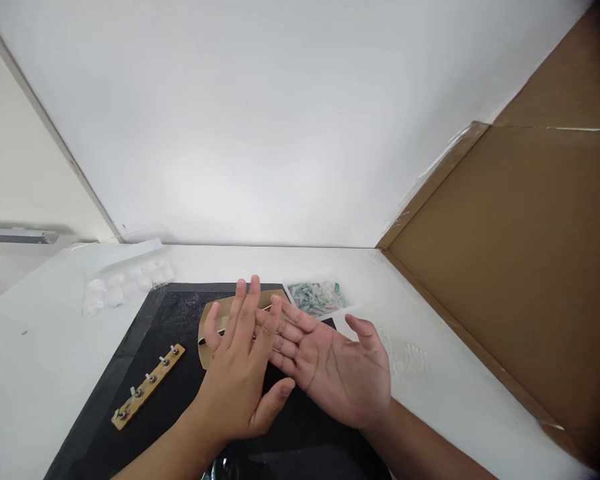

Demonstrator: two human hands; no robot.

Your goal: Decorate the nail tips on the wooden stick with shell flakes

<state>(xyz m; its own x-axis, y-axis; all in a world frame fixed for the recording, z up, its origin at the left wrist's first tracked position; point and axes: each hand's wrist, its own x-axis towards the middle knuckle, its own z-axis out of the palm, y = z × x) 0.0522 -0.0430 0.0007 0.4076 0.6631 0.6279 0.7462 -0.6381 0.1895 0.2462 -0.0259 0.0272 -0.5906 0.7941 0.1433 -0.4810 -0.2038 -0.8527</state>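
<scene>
The spread, palm-down left hand (237, 373) is being held across the open, upturned right hand (340, 377), the tan strip (147, 389) being placed aside on the black mat (175, 413), presumably for room.

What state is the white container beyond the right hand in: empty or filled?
Not empty: small greenish and whitish pieces cover the visible inside of the white container. Cannot tell how deep.
</scene>
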